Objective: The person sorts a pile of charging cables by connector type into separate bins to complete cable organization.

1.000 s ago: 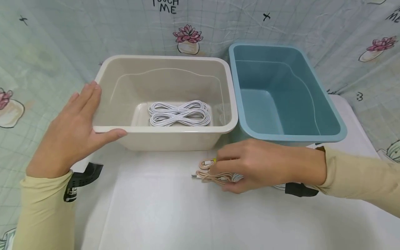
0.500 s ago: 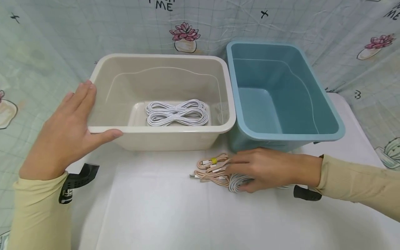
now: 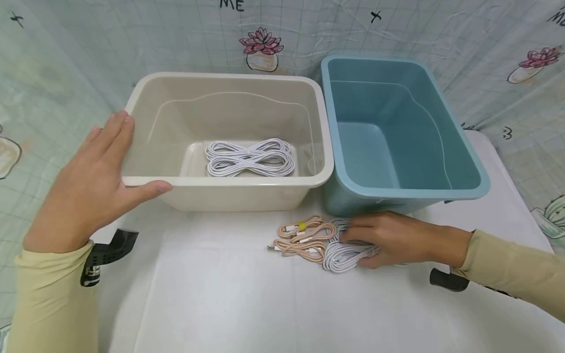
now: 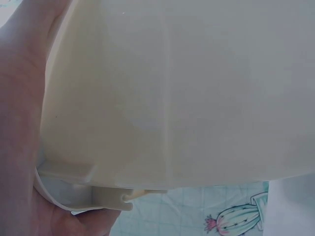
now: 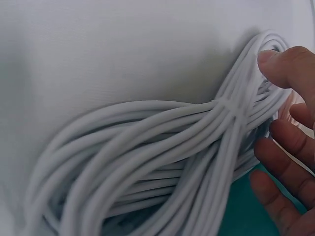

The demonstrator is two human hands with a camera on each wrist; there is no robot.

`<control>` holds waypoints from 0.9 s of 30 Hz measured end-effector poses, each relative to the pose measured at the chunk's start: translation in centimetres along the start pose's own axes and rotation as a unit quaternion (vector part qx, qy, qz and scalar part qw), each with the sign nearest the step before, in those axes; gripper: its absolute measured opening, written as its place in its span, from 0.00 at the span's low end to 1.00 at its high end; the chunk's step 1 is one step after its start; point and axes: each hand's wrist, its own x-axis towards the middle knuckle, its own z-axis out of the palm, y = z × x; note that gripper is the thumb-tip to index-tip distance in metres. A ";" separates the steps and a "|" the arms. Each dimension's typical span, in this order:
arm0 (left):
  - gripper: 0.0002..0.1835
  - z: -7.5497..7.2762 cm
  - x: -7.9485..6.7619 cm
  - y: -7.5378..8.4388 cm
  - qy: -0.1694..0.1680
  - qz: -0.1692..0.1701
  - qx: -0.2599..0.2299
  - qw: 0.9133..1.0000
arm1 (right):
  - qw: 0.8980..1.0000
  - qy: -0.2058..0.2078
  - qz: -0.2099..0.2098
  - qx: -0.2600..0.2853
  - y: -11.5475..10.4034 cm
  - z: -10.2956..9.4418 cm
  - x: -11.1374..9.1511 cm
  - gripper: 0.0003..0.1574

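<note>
In the head view my left hand rests on the left front corner of a cream plastic bin, fingers straight along the side rim, thumb along the front rim. A tied white cable bundle lies on the bin's floor. My right hand is at another white cable bundle on the table, covering part of it. In the right wrist view its thumb overlaps the bundle's far loop, with a gap between thumb and loosely bent fingers. Beige cable bundles lie just left of it, one with a yellow tie.
A blue plastic bin stands right of the cream bin, close against it, with nothing visible inside. Both stand on a white-covered table. A patterned curtain hangs behind them.
My right hand has moved rightward from above the beige cables to the white bundle, uncovering the beige ones. The left hand stays on the bin's corner. The head view has shifted slightly.
</note>
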 end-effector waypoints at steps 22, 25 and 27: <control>0.64 -0.2 0.0 0.1 -0.007 -0.007 0.002 1.000 | 0.999 0.015 0.008 -0.038 0.3 1.0 -1.4 0.35; 0.64 -0.1 0.1 0.1 -0.007 -0.006 0.000 1.000 | 0.999 0.022 0.005 -0.047 0.2 1.1 -1.2 0.35; 0.64 -0.1 0.0 0.1 -0.005 -0.003 0.000 1.000 | 0.999 0.022 0.008 -0.048 0.1 1.1 -1.2 0.34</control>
